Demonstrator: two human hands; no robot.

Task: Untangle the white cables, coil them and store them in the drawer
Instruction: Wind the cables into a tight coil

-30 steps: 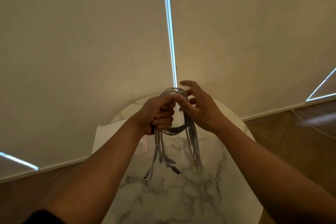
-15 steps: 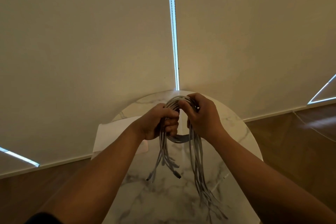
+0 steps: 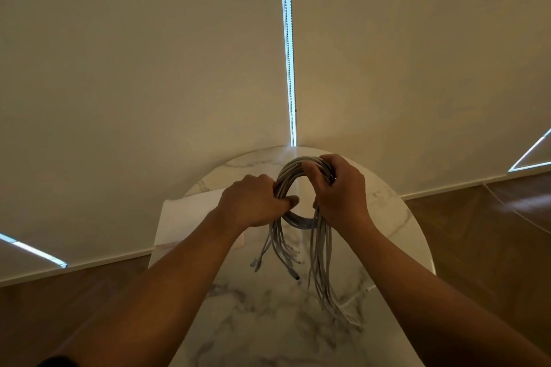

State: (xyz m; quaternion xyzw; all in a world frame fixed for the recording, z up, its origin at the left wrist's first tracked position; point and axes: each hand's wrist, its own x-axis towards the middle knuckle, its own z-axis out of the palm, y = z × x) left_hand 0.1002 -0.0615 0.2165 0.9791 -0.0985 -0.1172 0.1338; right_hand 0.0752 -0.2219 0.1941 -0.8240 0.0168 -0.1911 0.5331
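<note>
The left hand (image 3: 253,202) and right hand (image 3: 340,191) grip opposite sides of the upright white cable coil (image 3: 287,174), its tails hanging toward the marble table (image 3: 268,322).

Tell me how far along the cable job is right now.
Done: the white cables look untangled and gathered into one loop. In hand: the left hand and right hand grip opposite sides of it above the marble table. Left: the loose ends hang uncoiled, and no drawer is in view.
</note>
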